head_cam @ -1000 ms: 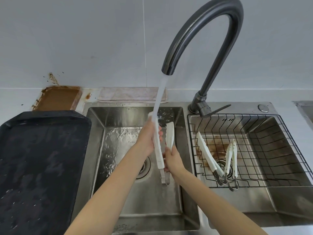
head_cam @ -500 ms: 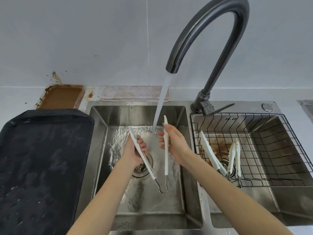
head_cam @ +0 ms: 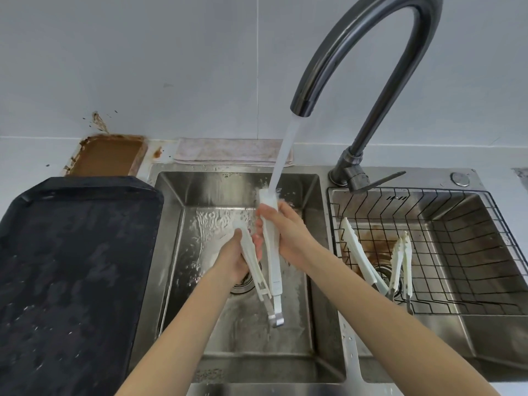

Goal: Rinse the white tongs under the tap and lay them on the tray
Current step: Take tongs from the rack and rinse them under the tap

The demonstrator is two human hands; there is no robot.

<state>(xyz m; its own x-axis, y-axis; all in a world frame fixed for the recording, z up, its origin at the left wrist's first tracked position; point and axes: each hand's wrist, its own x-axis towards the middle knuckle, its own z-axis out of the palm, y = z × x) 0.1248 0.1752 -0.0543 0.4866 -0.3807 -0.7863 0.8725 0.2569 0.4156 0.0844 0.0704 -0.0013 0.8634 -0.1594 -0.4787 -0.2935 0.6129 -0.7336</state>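
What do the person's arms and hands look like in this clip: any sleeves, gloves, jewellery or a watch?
Both forearms are bare as far as the frame shows, with no sleeve edge in view. The left hand and right hand wear no gloves. No watch, bracelet or ring is visible on either, though the fingers are partly hidden and slightly blurred, so a thin ring cannot be ruled out.

- In front of me the wall (head_cam: 143, 52) is pale grey-white, with one thin vertical seam.
- A brown splash stains the wall low on the left, above a rusty-brown dish (head_cam: 107, 154).
- A folded cloth (head_cam: 228, 151) lies on the pale counter (head_cam: 17, 167) behind my steel double sink (head_cam: 320, 172).
- Light is soft and even.
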